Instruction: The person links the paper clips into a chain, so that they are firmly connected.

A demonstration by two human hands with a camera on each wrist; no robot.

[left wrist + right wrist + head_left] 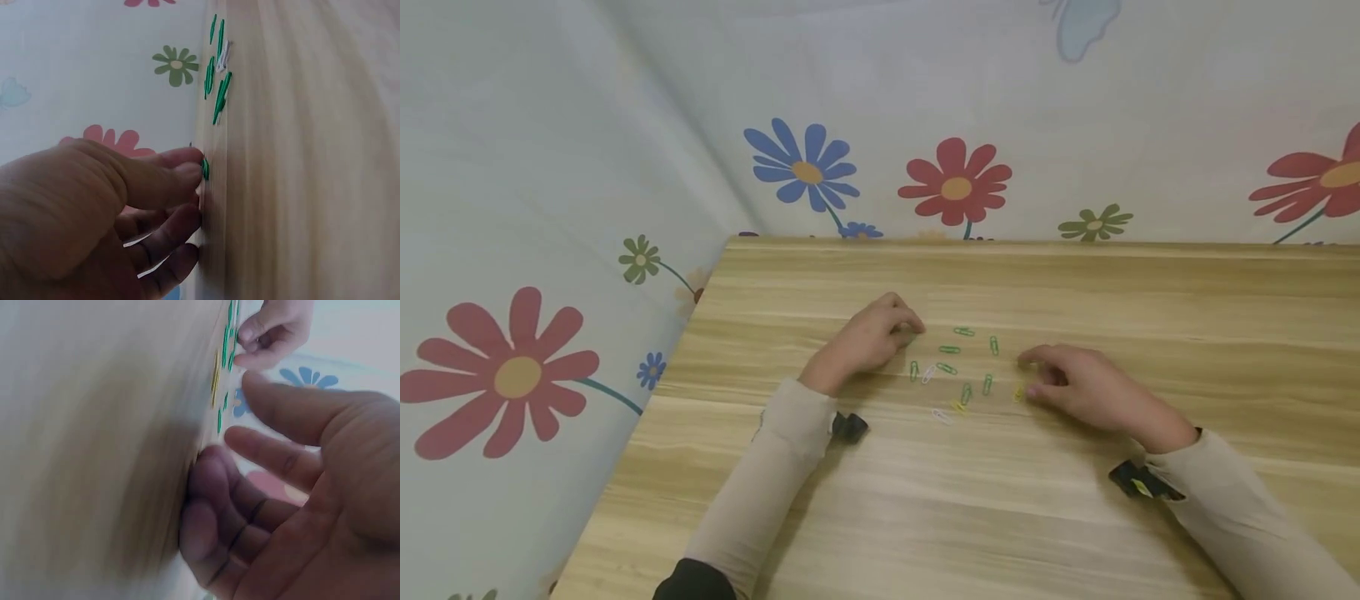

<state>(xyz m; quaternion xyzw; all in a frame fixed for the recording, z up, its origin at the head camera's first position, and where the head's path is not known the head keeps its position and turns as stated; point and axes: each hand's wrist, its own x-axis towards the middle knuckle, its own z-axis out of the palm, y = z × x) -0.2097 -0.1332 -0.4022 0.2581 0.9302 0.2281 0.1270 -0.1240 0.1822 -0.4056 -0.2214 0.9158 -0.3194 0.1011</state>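
Several green paper clips (950, 350) lie scattered on the wooden table between the two hands. Among them are a pale paper clip (928, 374), another pale one (941, 415) nearer the body, and a yellow paper clip (958, 407). On the left of the group, my left hand (872, 333) pinches a green paper clip (205, 169) between thumb and forefinger, down at the tabletop. My right hand (1086, 387) hovers at the right side, thumb and forefinger apart with nothing between them. Right by its thumb lies a second yellow paper clip (1018, 394).
The wood-grain table (1150, 292) ends at a flower-patterned curtain (865, 75) behind and on the left. Black wrist cameras (850, 427) sit at both sleeve cuffs, close over the tabletop.
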